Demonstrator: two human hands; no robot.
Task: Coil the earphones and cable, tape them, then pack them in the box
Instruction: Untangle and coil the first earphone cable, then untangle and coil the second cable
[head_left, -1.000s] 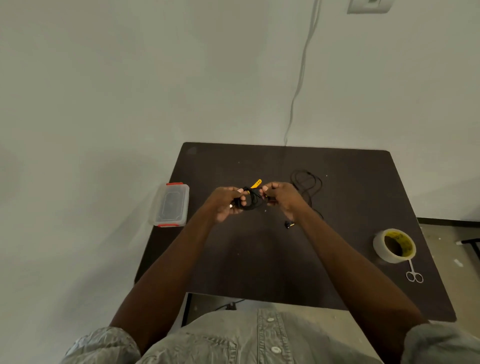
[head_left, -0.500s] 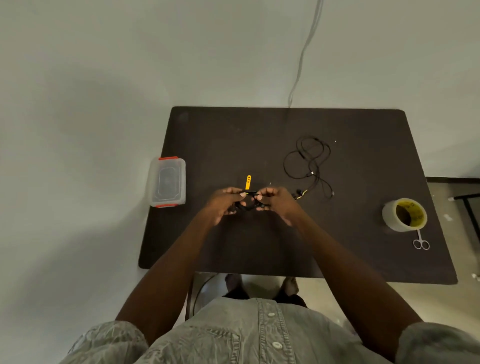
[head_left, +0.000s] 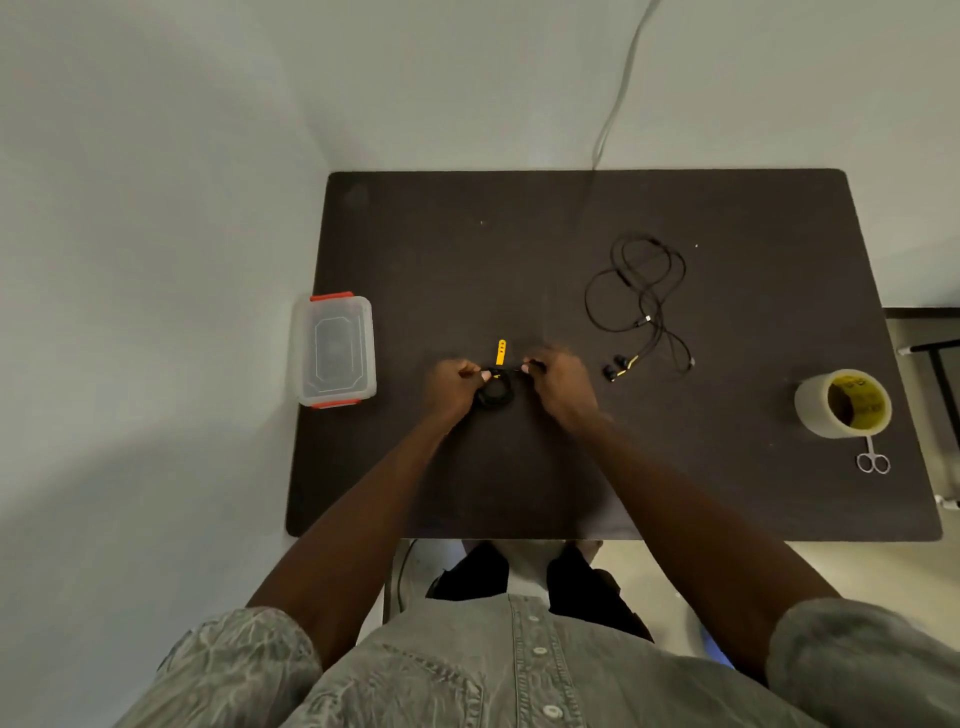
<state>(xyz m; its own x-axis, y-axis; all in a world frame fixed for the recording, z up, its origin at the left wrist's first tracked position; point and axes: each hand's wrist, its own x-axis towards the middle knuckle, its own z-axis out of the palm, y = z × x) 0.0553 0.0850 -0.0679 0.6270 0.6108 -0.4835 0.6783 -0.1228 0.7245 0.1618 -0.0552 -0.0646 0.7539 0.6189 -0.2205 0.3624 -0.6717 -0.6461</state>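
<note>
the black cable, light and springy, was at the table's middle; the left hand and right hand pinched its coil, best held across all loops.

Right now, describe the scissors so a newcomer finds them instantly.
Start at the dark table and go to its near right corner, where the tape roll with the yellow core stands. The scissors lie just on the near side of that roll: small, silvery, two ring handles, the only metal thing there.
</note>
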